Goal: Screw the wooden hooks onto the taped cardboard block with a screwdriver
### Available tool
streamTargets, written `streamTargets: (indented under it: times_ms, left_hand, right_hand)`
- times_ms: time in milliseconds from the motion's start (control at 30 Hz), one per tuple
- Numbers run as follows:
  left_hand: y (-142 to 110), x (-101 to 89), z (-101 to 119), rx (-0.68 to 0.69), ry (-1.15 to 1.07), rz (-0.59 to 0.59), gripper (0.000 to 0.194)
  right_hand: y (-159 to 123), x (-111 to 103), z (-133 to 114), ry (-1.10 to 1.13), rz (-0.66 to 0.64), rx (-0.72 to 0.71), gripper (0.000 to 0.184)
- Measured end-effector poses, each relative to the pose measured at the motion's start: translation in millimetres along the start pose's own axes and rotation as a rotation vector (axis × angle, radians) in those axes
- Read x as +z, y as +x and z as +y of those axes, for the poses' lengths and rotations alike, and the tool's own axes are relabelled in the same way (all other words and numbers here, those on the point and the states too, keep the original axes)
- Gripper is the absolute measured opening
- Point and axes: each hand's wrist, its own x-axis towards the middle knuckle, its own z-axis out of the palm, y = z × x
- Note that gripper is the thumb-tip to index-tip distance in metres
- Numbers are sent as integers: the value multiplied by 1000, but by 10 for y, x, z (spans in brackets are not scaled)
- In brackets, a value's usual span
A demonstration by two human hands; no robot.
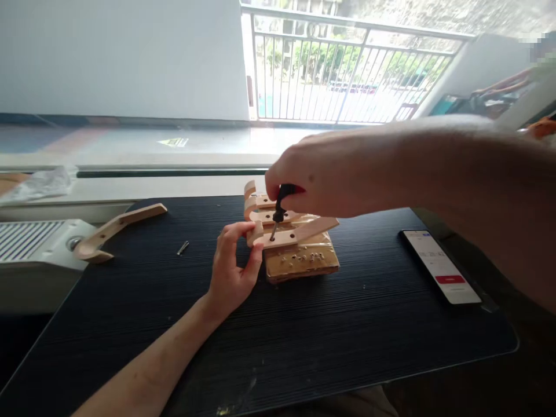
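My right hand (321, 176) is closed round the black and red handle of a screwdriver (278, 211), whose tip stands in a hole of a curved wooden hook piece (299, 233). My left hand (232, 269) pinches the rounded end of that same piece between thumb and fingers. Two similar wooden pieces (256, 204) lie stacked just behind it. All rest on a brown packet (302, 263) with several small screws showing on its face.
A separate wooden hook (115, 229) lies at the left edge of the black table (304, 341), partly on a white appliance (35, 246). A loose screw (183, 248) lies nearby. A phone (441, 266) with a lit screen rests at the right. Another person's arm (504, 87) shows far right.
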Motion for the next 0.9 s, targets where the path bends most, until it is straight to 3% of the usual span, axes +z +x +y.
streamTargets:
  times_ms: [133, 300, 533, 900]
  left_hand:
    - [4, -6, 5, -6, -30, -9, 36]
    - [-4, -6, 3, -27, -73, -9, 35]
    - [2, -11, 3, -34, -103, -33, 36]
    - [14, -22, 14, -13, -77, -26, 36]
  right_hand:
    - [27, -8, -6, -59, -6, -162, 18]
    - [88, 18, 52, -4, 33, -228, 33]
    - [80, -55, 114, 71, 5, -346, 28]
    - [41, -13, -27, -39, 41, -244, 20]
